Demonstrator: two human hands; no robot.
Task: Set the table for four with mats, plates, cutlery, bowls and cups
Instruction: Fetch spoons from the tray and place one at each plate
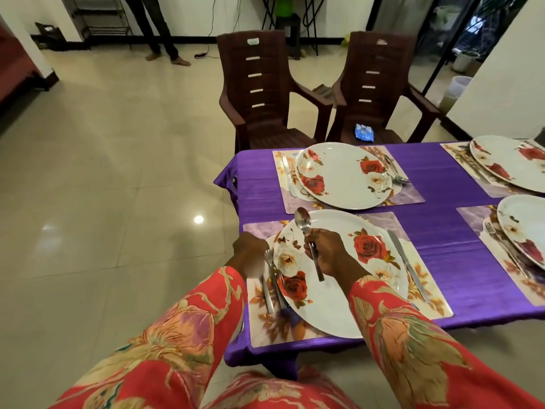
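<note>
My right hand (pixel 327 255) grips a steel spoon (pixel 303 224) by its handle, bowl up, above the near rose-patterned plate (pixel 339 302). My left hand (pixel 250 255) hovers at that plate's left edge, touching the top of the forks (pixel 272 287) lying on the floral mat (pixel 265 329); whether it holds one is unclear. A knife (pixel 408 265) lies to the right of this plate. Three more plates sit on mats: far left (pixel 342 175), far right (pixel 507 160), near right (pixel 525 228).
A purple cloth (pixel 436 202) covers the table. Two brown plastic chairs (pixel 259 93) (pixel 374 84) stand at the far side, one with a blue packet (pixel 364 132) on its seat. A person's legs (pixel 162 31) stand on the tiled floor at the back left.
</note>
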